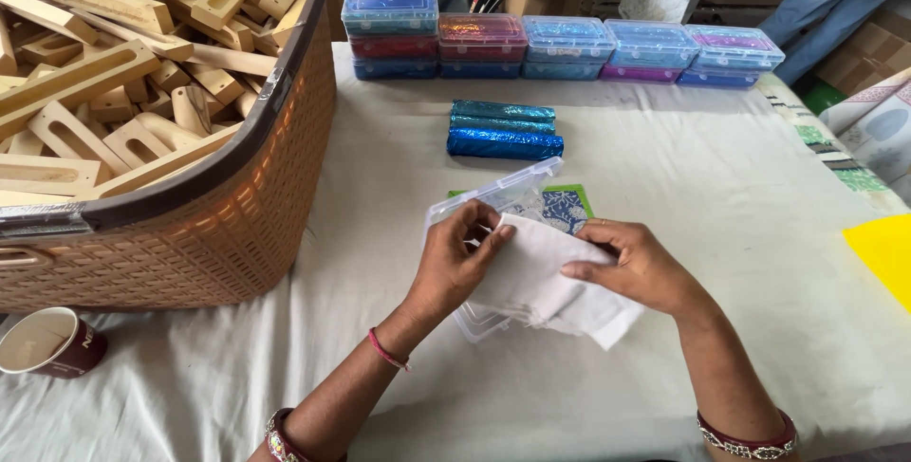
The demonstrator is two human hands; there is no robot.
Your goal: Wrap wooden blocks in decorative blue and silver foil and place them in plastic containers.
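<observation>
Pinching the folded white cloth [546, 277] from both ends, the left hand [455, 263] and right hand [636, 267] hold it flat, long axis left to right, directly over the open clear plastic box [493, 198].

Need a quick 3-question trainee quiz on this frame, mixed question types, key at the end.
1. True or false: both hands touch the folded white cloth.
2. How many shiny blue-green rolls lie in front of the row of lidded boxes? A) one B) three C) five
3. Fill in: the woven basket is full of ____ pieces.

Key:
1. True: the left hand and the right hand both pinch the cloth over the clear plastic box.
2. B
3. Wooden
</observation>
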